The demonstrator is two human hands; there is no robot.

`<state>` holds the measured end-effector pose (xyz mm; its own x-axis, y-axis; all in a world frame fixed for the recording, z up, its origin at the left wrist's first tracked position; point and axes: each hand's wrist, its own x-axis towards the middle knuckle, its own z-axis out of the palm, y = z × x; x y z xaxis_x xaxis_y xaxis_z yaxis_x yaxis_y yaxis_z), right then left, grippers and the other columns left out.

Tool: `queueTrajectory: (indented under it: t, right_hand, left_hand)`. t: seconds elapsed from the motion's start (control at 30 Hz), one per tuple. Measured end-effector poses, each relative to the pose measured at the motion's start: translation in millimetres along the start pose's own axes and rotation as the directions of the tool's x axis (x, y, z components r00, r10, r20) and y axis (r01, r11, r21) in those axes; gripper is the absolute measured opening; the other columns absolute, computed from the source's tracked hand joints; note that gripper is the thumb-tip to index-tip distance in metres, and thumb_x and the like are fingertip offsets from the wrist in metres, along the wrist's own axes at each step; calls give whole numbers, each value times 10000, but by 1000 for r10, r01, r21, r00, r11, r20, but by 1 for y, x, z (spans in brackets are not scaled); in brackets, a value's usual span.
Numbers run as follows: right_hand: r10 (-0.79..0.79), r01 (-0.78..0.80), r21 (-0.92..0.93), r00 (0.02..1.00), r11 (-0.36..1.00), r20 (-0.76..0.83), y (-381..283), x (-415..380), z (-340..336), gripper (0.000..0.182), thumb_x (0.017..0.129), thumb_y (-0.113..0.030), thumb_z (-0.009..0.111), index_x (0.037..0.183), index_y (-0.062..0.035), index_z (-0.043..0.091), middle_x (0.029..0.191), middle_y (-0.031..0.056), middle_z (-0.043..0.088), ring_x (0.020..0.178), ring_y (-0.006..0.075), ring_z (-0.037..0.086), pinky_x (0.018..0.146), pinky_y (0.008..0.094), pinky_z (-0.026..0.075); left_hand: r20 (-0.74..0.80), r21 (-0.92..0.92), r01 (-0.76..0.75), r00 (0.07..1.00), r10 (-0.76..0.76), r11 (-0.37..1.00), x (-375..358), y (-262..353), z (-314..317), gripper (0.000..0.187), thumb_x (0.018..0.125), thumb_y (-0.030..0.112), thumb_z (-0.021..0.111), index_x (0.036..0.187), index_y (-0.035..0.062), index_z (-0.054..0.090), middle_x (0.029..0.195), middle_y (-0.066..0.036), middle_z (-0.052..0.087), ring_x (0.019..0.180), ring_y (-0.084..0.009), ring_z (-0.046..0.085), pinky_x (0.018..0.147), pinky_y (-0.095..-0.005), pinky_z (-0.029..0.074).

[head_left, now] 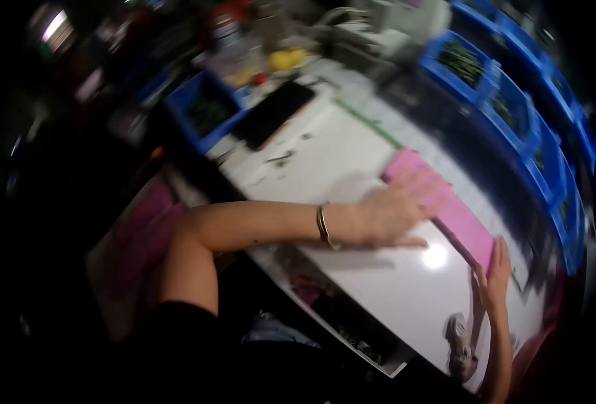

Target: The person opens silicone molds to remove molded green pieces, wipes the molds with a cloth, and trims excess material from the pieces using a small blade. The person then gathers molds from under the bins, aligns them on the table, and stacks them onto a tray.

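Left hand (395, 212) lies flat, fingers spread, palm down on the far end of a pink cloth (456, 215) on the white worktop (392, 289); open press, not a grip. Bracelet (323, 225) on that wrist. Right hand (494, 273) sits at the near end of the cloth, fingers on its edge; can't tell if it pinches or just touches, too blurred. Cloth lies as a long strip along the worktop's far side, beside a row of blue crates (513, 114) with greens. Dark phone (274, 114) well apart at the worktop's left end, another blue crate (204, 114) just beside it
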<state>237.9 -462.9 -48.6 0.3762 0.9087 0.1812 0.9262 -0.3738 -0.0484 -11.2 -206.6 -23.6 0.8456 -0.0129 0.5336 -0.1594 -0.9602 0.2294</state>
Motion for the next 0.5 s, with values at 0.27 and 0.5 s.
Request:
queueTrajectory:
  t: [0.27, 0.5]
  right_hand:
    - [-123, 123, 17, 992, 992, -7, -43, 14, -9, 538, 902, -250, 442, 1359, -2, 304, 1405, 225, 274, 1296, 385, 274, 1061, 428, 220]
    - [-393, 407, 182, 913, 895, -109, -158, 34, -33, 523, 759, 69, 548, 1261, -56, 466, 1319, 168, 423, 1245, 356, 378, 1023, 444, 304]
  left_hand:
    - [-226, -215, 252, 927, -299, 944, -160, 79, -96, 317, 761, 101, 665, 1050, -13, 601, 1034, -141, 586, 835, -222, 633, 682, -291, 554]
    - [-83, 300, 938, 207, -975, 174, -282, 119, -138, 424, 786, 159, 638, 1147, -16, 500, 1203, -207, 423, 1085, -337, 486, 883, -401, 445]
